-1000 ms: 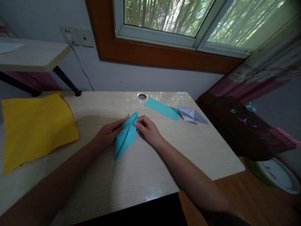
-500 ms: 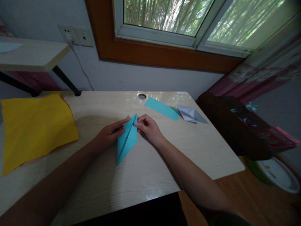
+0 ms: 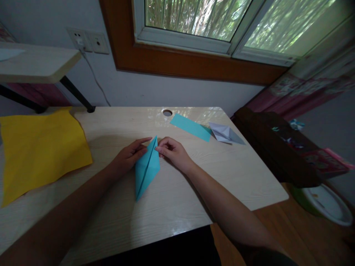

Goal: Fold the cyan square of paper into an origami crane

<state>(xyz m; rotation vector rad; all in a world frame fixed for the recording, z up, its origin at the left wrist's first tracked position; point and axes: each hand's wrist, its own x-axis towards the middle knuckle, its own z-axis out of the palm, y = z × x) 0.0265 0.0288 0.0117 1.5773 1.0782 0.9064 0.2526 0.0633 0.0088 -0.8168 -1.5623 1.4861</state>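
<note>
A folded turquoise paper (image 3: 148,168), a long diamond with a crease line down its middle, is between my hands just above the pale table. My left hand (image 3: 132,153) grips its upper left edge, thumb on the front and fingers behind. On the upper right edge, my right hand (image 3: 172,150) pinches the paper between thumb and bent fingers. The paper's tip points up and away, and its lower point hangs toward me. What the fingers behind the paper do is hidden.
A turquoise paper strip (image 3: 191,127) and a folded white paper boat (image 3: 226,133) lie at the back right. The yellow sheet (image 3: 44,151) covers the left side. A raised shelf (image 3: 41,62) stands at the back left; a round hole (image 3: 167,113) pierces the table (image 3: 210,184).
The turquoise paper has shifted slightly toward me and to the left, its middle crease now straighter. My right hand has moved a little left and down with it.
</note>
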